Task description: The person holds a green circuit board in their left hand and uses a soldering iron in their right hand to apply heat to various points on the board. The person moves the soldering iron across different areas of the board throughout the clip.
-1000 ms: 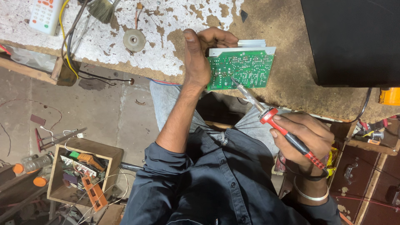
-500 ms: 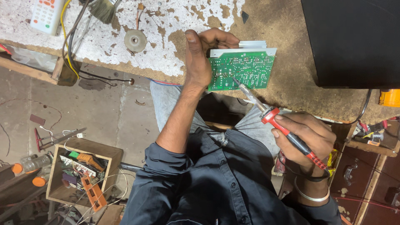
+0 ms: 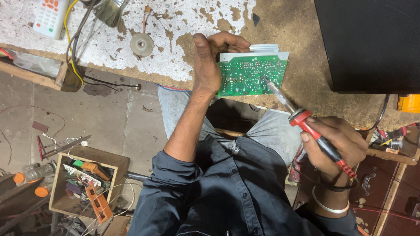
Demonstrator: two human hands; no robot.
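A green circuit board with a silver heat sink along its far edge lies on the worn workbench. My left hand grips the board's left edge, thumb on the near side, fingers curled over the far side. My right hand holds a red-and-black soldering iron by its handle. The iron's metal tip touches the solder side of the board near its middle right.
A large black box stands at the bench's right. A white remote, a brush, cables and a round metal disc lie at the left. A wooden box of parts sits on the floor, lower left.
The iron's tip has shifted slightly up onto the board. My left hand still holds the board in the same place.
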